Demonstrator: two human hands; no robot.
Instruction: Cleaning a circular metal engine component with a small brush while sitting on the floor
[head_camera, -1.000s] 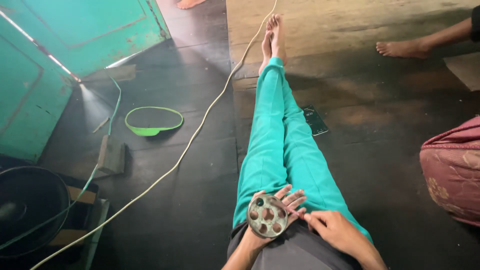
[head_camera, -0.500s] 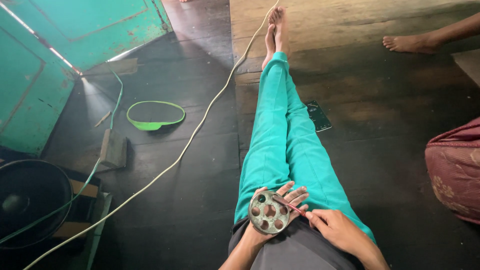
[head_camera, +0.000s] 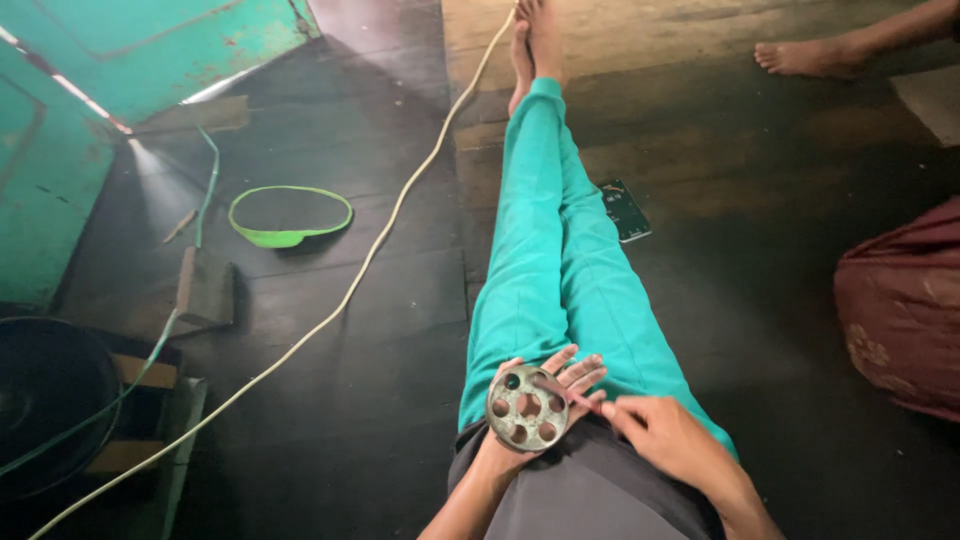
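A: Where do we have the disc?

B: Our left hand (head_camera: 545, 395) lies palm up on our lap with its fingers spread flat, and the round metal disc with holes (head_camera: 527, 407) rests on that palm, cradled rather than clamped.

A: And the other hand?

B: Our right hand (head_camera: 660, 435), just beside the left, is pinched closed on a thin strand (head_camera: 572, 393) that runs toward the disc. We cannot tell which hole it meets.

A: How do we do this well?

B: We judge it best to keep the disc level on the palm and the strand taut, guiding it slowly.

A: What lies beyond the hands?

B: Our legs in teal trousers (head_camera: 560, 250) stretch ahead. To their left, on the dark floor (head_camera: 330, 400), a pale cable (head_camera: 370, 260) and a green hoop (head_camera: 288, 217).
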